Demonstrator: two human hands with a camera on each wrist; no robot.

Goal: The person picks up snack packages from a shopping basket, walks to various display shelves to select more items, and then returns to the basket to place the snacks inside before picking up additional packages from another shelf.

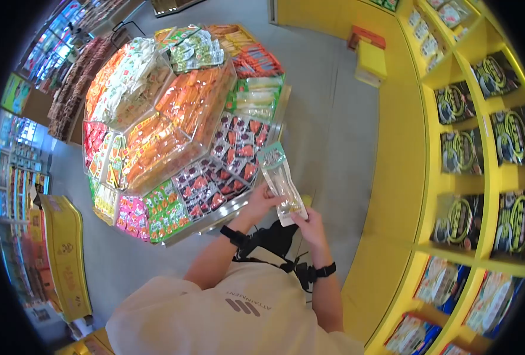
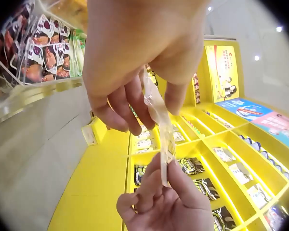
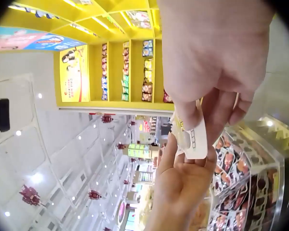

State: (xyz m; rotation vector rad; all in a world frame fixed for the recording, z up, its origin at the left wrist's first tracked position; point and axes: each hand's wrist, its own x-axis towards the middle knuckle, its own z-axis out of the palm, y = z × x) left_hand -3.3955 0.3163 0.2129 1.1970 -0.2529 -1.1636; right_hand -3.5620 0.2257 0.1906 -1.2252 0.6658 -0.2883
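Shirt [image 1: 185, 310]: pale cloth, small dark print, 6 o'clock.
Wristbands [image 1: 236, 237]: black, one each side, strapped snug.
Right hand [image 1: 310, 226]: thumb and fingers clamped on the pack's white end, roughly 1 o'clock from the shirt.
Left hand [image 1: 261, 201]: pinching the same pack along its lower left edge, fingertips near the other hand's but apart.
Pack [image 1: 282, 179]: in mid-air between both hands, teal end towards 11 o'clock, white end towards 5.
Pack step: reads as hold-and-inspect, broad face turned up. Next move would call for one firm pinch before the other grip lets go, else slick film could twist.
Pack build: long slim pouch, clear glossy film, crinkled; thin and lumpy edge-on from the left wrist. Pale, elongated contents; glare on the film, so can't say what they are.
Stand [image 1: 218, 215]: 11 o'clock, many-sided, tiered, clear plastic dividers, metal rim. Orange packs [image 1: 194, 94] up top, dark glossy sachets [image 1: 197, 189] on the near tier.
Shelves [image 1: 392, 183]: 3 o'clock, smooth yellow panels, square bays; black bags [image 1: 461, 151] with green rings.
Yellow box [image 1: 371, 59]: 1 o'clock, blocky, beside the shelving base.
Counter [image 1: 66, 254]: 9 o'clock, curved yellow front.
Ceiling decorations [image 3: 31, 196]: red, hanging among small lights, right wrist view.
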